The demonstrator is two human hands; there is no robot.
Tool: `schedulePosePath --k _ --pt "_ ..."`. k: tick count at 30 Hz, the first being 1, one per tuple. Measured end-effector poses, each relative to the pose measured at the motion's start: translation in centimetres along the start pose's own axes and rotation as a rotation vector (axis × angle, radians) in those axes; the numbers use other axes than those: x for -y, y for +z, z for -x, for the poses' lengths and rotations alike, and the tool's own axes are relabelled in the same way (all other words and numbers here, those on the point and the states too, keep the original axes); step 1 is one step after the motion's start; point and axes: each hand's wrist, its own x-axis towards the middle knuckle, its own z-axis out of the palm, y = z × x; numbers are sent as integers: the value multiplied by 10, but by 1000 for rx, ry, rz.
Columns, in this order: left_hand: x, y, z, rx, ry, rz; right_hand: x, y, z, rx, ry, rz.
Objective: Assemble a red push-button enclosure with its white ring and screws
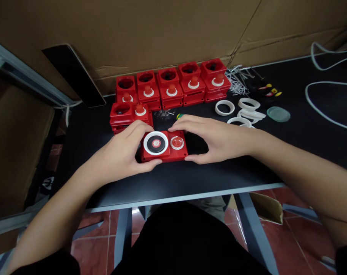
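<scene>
In front of me on the black tabletop lies a red alarm box. It carries a white ring around a black disc with a red and white label, and a clear red lamp beside it. My left hand grips the box's left end, thumb along the front and fingers at the back. My right hand holds the right end between thumb and fingertips at the corners, palm apart from the box. Just behind my left hand is another red box with a dark round opening.
Several red boxes stand in a row at the back. To the right lie loose white rings, clear discs, a pile of screws and yellow-tipped tools. White cable curls at the far right; a dark panel leans at left.
</scene>
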Motion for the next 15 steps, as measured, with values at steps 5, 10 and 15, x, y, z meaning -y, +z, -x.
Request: schedulePosePath --k 5,10,15 --pt "-3 -1 0 7 -5 9 0 0 0 -20 -11 4" --pt "-8 -5 0 68 -39 4 -1 1 1 -22 -58 22" --pt "-8 -6 -1 78 -41 21 -2 1 2 -7 -29 54"
